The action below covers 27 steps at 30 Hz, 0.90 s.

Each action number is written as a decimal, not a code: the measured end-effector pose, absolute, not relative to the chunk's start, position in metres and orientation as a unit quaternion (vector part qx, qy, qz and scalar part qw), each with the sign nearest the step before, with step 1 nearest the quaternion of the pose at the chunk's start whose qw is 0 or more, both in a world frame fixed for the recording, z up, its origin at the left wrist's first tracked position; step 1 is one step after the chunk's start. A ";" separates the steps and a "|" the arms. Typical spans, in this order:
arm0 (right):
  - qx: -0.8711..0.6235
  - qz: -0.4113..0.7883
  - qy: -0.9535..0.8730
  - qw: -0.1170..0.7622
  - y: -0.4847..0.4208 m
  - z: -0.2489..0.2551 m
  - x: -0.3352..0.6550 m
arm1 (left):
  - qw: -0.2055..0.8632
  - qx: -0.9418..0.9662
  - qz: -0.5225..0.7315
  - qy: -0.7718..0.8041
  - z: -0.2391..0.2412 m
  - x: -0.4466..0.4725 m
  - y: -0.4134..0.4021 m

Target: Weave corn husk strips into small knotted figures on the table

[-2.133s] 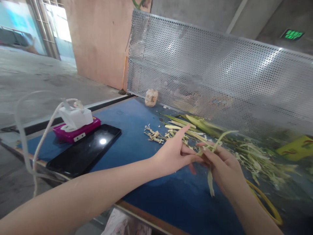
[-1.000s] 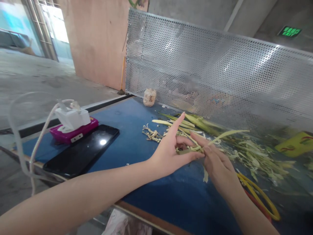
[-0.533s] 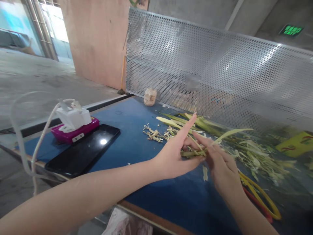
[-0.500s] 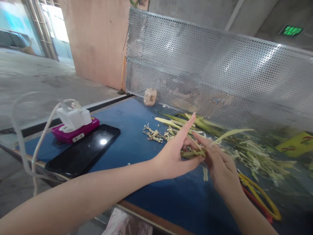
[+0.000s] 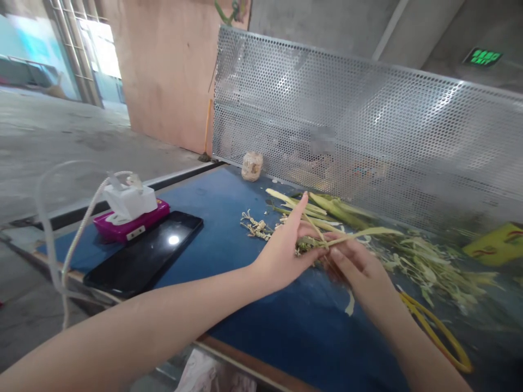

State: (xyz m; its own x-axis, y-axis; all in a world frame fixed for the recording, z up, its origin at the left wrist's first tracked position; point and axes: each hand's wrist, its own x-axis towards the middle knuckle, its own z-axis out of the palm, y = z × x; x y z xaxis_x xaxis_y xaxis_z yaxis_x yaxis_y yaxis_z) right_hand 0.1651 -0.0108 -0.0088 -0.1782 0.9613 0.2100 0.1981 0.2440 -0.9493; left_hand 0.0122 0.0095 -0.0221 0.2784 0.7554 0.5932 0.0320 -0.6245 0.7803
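Above the blue table, my left hand (image 5: 280,253) pinches a small knotted piece of green leaf strips (image 5: 303,246) between thumb and fingers, its index finger pointing up. Against it, my right hand (image 5: 365,267) has its thumb and fingers closed on a long pale green leaf strip (image 5: 373,232), whose free end trails to the right. Another strip end (image 5: 350,302) hangs below the fingers. Small knotted pale pieces (image 5: 255,226) lie left of my left hand. Beyond the hands rest long green leaves (image 5: 339,209). The fingers partly hide the knot.
A black phone (image 5: 143,253) lies at the left beside a magenta power strip (image 5: 149,220) with a white charger and cables. Loose strips (image 5: 429,261), a yellow handle loop (image 5: 443,329) and a yellow packet (image 5: 496,247) are at right. A perforated metal panel (image 5: 327,98) borders the back.
Both hands have shifted slightly left with the knotted piece. The long strip has swung lower and now lies across the fingers. A red handle at right is now hidden by my right arm.
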 end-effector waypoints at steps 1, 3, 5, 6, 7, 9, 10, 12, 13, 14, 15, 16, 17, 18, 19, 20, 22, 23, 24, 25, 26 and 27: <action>-0.448 0.449 -0.623 0.459 -0.010 -0.010 0.165 | 0.315 0.738 0.533 0.268 -0.022 0.012 0.008; -0.452 0.497 -0.584 0.455 -0.009 -0.012 0.165 | 0.276 0.759 0.527 0.265 -0.020 0.013 0.006; -0.464 0.523 -0.561 0.443 -0.009 -0.012 0.166 | 0.255 0.768 0.525 0.262 -0.019 0.013 0.003; -0.469 0.529 -0.551 0.443 -0.010 -0.012 0.167 | 0.261 0.767 0.528 0.256 -0.018 0.014 0.002; -0.471 0.534 -0.543 0.444 -0.011 -0.010 0.167 | 0.279 0.759 0.533 0.250 -0.017 0.014 0.001; -0.471 0.544 -0.531 0.448 -0.013 -0.007 0.168 | 0.343 0.723 0.551 0.239 -0.016 0.014 0.001; -0.471 0.546 -0.527 0.450 -0.014 -0.006 0.168 | 0.377 0.698 0.561 0.234 -0.016 0.014 0.001; -0.475 0.547 -0.527 0.443 -0.016 -0.004 0.167 | 0.428 0.656 0.576 0.234 -0.015 0.013 0.003; -0.478 0.546 -0.530 0.439 -0.016 -0.003 0.166 | 0.440 0.645 0.579 0.235 -0.015 0.013 0.003; -0.480 0.544 -0.532 0.437 -0.017 -0.003 0.165 | 0.444 0.641 0.581 0.235 -0.015 0.013 0.004; -0.483 0.541 -0.532 0.438 -0.018 -0.003 0.165 | 0.443 0.641 0.581 0.235 -0.014 0.013 0.004; -0.485 0.537 -0.532 0.440 -0.019 -0.003 0.163 | 0.440 0.642 0.583 0.235 -0.014 0.013 0.004; -0.488 0.532 -0.531 0.444 -0.019 -0.003 0.162 | 0.435 0.643 0.586 0.234 -0.013 0.013 0.003; -0.491 0.526 -0.532 0.446 -0.020 -0.004 0.162 | 0.430 0.644 0.588 0.233 -0.013 0.012 0.003; -0.495 0.518 -0.538 0.445 -0.020 -0.004 0.161 | 0.426 0.646 0.588 0.234 -0.013 0.012 0.002; -0.498 0.508 -0.546 0.443 -0.020 -0.004 0.161 | 0.423 0.648 0.588 0.236 -0.012 0.012 0.002; -0.499 0.490 -0.565 0.438 -0.019 -0.004 0.161 | 0.418 0.651 0.584 0.246 -0.012 0.012 0.002; -0.498 0.484 -0.574 0.433 -0.018 -0.005 0.162 | 0.416 0.652 0.582 0.251 -0.012 0.012 0.002; -0.496 0.482 -0.582 0.428 -0.017 -0.005 0.163 | 0.412 0.651 0.584 0.256 -0.012 0.012 0.003; -0.495 0.482 -0.587 0.422 -0.015 -0.006 0.164 | 0.408 0.650 0.586 0.259 -0.012 0.012 0.004; -0.493 0.482 -0.591 0.418 -0.014 -0.006 0.165 | 0.406 0.648 0.589 0.260 -0.011 0.011 0.005; -0.492 0.484 -0.594 0.414 -0.013 -0.007 0.165 | 0.404 0.645 0.594 0.262 -0.011 0.011 0.006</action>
